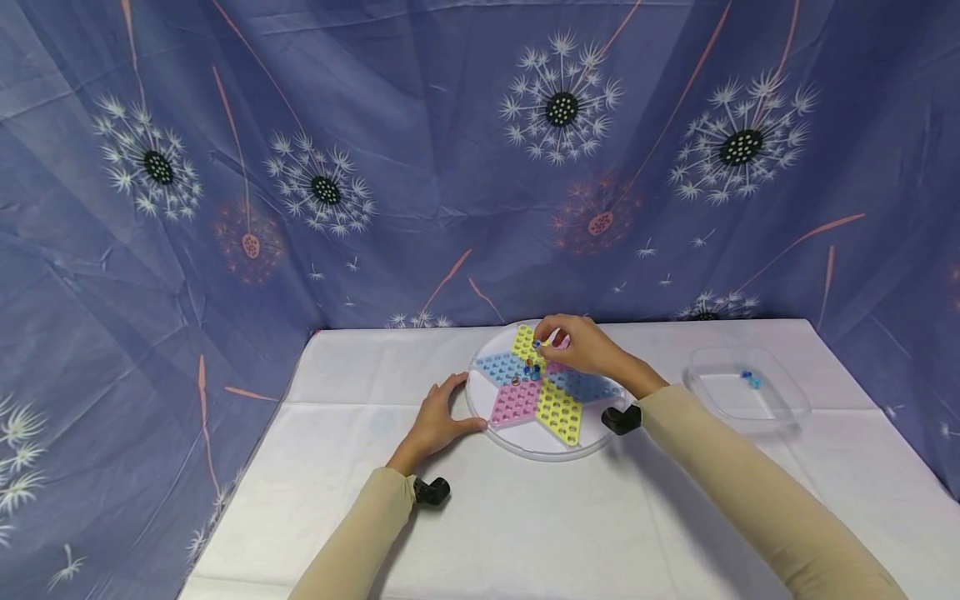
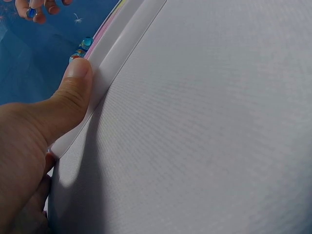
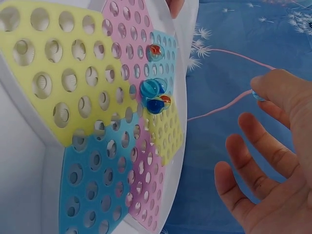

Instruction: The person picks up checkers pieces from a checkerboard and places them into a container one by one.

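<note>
1. Head view: the right hand (image 1: 581,344) pinches a blue marble (image 1: 536,343) over the far yellow point of the star-patterned board (image 1: 517,437). The left hand (image 1: 438,415) rests at the board's left rim, fingers extended, well apart from the right. The step in hand seems to be seating marbles in holes; I judge the next move calls for centring this one over a hole and letting go gently. Near the middle sits a marble cluster (image 1: 532,372), which a careless knuckle could knock. More loose marbles (image 1: 751,380) lie in a clear container (image 1: 735,404), right of the board on the white table (image 1: 525,525). A patterned cloth (image 1: 442,125) hangs behind.

2. Left wrist view: the thumb lies against the white rim; I judge it steadies the board. The other fingers are mostly hidden.

3. Right wrist view: thumb and index finger cover most of the held marble, the remaining fingers spread. It is clear of the board, and which hole is meant I cannot tell.
</note>
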`<state>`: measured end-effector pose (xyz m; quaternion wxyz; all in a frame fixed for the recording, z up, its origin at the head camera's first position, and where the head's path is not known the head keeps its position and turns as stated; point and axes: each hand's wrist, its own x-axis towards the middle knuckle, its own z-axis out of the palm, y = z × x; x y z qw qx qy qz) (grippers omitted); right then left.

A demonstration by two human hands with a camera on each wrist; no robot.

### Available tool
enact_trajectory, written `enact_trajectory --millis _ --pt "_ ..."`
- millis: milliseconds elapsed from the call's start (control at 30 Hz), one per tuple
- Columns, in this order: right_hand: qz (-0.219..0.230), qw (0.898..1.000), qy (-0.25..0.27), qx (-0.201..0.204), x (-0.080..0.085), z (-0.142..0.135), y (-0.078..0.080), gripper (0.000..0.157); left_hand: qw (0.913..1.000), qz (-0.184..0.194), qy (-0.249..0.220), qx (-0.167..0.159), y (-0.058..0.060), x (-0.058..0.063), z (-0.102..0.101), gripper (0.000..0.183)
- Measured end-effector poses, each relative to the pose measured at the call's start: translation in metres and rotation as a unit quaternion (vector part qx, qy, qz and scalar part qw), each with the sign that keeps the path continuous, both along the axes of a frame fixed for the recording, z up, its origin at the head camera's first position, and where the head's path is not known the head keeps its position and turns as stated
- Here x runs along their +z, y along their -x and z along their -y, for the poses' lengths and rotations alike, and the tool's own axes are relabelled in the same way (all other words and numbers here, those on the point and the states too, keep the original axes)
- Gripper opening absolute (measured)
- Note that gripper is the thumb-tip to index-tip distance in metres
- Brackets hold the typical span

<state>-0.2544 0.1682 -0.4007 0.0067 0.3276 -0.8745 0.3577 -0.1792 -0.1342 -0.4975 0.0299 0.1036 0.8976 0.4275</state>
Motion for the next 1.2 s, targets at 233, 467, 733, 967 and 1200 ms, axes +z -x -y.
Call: enact_trajectory --millis 233,467,733,967,1200 --pt "0.008 1.000 0.005 -0.001 -0.001 0.000 -0.001 0.019 1.0000 -0.004 -0.001 -0.002 0.000 0.000 0.000 0.092" --pt "0.006 1.000 0.011 -0.001 -0.002 -0.003 -0.002 0.019 1.0000 -0.005 0.003 -0.003 0.000 -0.001 0.000 0.092" --pt "0.006 1.000 0.008 -0.016 -0.003 -0.013 -0.003 0.016 1.0000 -0.003 0.007 -0.001 0.000 -0.001 0.000 0.093" --pt "0.013 0.999 0.011 -0.028 -0.002 -0.024 -0.006 0.016 0.9999 -0.006 0.010 -0.002 0.000 -0.001 0.000 0.093" --pt "0.007 0.999 0.006 -0.043 -0.001 -0.038 -0.009 0.016 0.9999 -0.009 0.008 0.000 0.000 -0.001 -0.002 0.093"
